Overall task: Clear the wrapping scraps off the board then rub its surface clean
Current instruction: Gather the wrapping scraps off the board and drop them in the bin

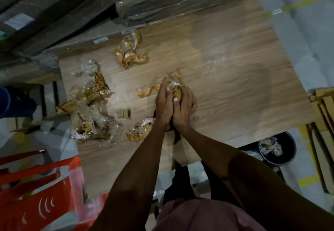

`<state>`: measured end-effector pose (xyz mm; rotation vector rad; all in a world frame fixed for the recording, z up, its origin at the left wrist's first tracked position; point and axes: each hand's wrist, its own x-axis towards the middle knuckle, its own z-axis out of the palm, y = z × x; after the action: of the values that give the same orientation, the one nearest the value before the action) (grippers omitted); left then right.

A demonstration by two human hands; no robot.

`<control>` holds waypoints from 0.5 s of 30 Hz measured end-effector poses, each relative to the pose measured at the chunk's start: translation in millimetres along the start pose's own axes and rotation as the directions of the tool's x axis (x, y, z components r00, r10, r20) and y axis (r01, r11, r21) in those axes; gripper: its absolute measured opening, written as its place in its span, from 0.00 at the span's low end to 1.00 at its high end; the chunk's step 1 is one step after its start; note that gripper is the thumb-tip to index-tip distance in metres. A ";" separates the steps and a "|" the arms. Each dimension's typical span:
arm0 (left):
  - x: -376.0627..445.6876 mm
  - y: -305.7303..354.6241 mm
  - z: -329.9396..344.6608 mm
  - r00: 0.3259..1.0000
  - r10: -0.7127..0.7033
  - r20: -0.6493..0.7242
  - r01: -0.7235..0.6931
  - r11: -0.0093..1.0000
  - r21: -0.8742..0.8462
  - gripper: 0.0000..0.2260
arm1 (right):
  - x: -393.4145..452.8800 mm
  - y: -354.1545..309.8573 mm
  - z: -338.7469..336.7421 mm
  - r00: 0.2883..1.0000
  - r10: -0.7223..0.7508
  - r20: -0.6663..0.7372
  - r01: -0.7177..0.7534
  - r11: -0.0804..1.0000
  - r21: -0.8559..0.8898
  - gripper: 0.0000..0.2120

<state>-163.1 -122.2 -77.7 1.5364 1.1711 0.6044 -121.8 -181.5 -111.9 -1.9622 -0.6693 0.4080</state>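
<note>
Both hands press together on the wood-grain board [226, 71]: the left hand [163, 104] and the right hand [183, 109] clutch one wad of tape scraps [176, 90]. More scraps [90, 111] lie to the left, and a black bin [289, 156] stands beside the board.

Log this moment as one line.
phase: clearing scraps | left hand + right hand: bunching one scrap wad | board: scraps remain left side | wiping: not started

Crumpled brown-and-clear wrapping scraps [90, 107] litter the wood-grain board's [226, 71] left half.
</note>
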 end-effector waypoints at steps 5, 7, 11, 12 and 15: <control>6.0 13.4 -0.1 0.990 -0.116 -0.079 0.087 0.949 -0.304 0.20 | 15.3 -15.8 3.8 0.998 0.011 0.059 -0.024 0.974 0.225 0.26; 10.4 24.0 -3.0 0.984 -0.139 -0.109 0.090 0.926 -0.367 0.17 | 24.4 -30.1 2.2 0.997 -0.007 0.074 -0.014 0.960 0.280 0.24; 25.4 51.6 -8.1 0.974 -0.148 -0.171 0.055 0.889 -0.454 0.11 | 47.1 -63.1 -9.1 0.994 -0.106 0.041 0.086 0.935 0.345 0.21; 30.2 58.2 -8.6 0.976 -0.140 -0.167 0.047 0.884 -0.464 0.10 | 53.0 -69.9 -11.6 0.992 -0.123 0.027 0.105 0.926 0.361 0.21; 34.1 87.7 -13.4 0.979 -0.099 -0.177 0.001 0.875 -0.484 0.11 | 65.7 -91.5 -23.6 0.985 -0.169 -0.019 0.163 0.911 0.379 0.20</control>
<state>-129.3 -82.0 1.4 1.0320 1.0962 0.9517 -82.7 -124.6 -19.8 -1.5239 -0.7024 0.4122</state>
